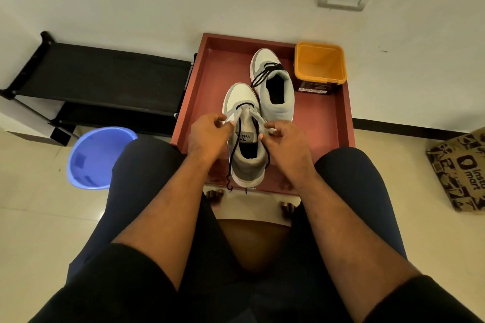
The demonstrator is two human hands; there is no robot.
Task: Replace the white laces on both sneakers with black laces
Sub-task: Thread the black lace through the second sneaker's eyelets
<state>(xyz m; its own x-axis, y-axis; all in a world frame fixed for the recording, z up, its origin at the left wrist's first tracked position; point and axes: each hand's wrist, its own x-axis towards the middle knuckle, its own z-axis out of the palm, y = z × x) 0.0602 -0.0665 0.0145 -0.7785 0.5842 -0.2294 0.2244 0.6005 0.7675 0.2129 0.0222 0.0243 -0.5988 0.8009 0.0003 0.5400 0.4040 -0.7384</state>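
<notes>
From my remote seat I see both hands on the near sneaker (245,136), which sits on a reddish-brown tray (210,81) between my knees. My left hand (207,134) has its fingers curled at the shoe's left eyelet flap, pinching there; my right hand (284,143) is curled at the right flap the same way. I cannot make out whether the fingertips hold the black lace (233,155) itself or only the flap, since the knuckles cover the contact. The lace crosses the lowest eyelets just beyond my hands, and its two ends trail back past my wrists over the tray's near edge. The far sneaker (275,84), beyond my right hand, carries a loose black lace (265,73) bunched at its tongue. An orange tub (319,65) stands right of it on the tray, its label too small to read. A blue bucket (97,157) lies left of my left forearm, partly hidden by my knee, and a printed paper bag (462,170) is cut off at the right edge
</notes>
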